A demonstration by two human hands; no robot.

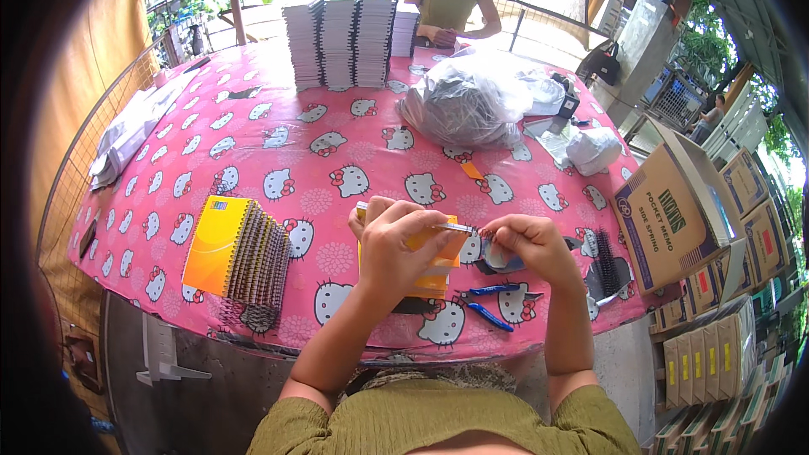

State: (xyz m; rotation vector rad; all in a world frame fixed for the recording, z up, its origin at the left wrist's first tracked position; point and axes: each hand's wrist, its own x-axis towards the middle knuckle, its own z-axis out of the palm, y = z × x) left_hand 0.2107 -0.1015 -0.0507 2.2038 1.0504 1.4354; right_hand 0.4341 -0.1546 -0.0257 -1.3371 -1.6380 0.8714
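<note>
My left hand (394,240) is closed around a small memo pad, held up nearly edge-on so that its pale edge (455,227) shows beyond my fingertips. Facing it, my right hand (531,243) pinches close to the pad's end; what lies between those fingers is too small to make out. Orange-yellow memo pads (431,281) lie on the table below my left hand, partly covered by it. Blue-handled pliers (489,313) rest just below my right hand, jaws toward the right. A dark and bluish item (503,259) sits partly hidden behind that hand.
Spiral-bound yellow memo pads (221,244) stand stacked at left on the pink tablecloth (312,194). Tall notebook stacks (341,40) and a clear plastic bag (463,101) occupy the far side, near a seated person (455,4). Black coils (605,261) and a cardboard box (666,211) are at right.
</note>
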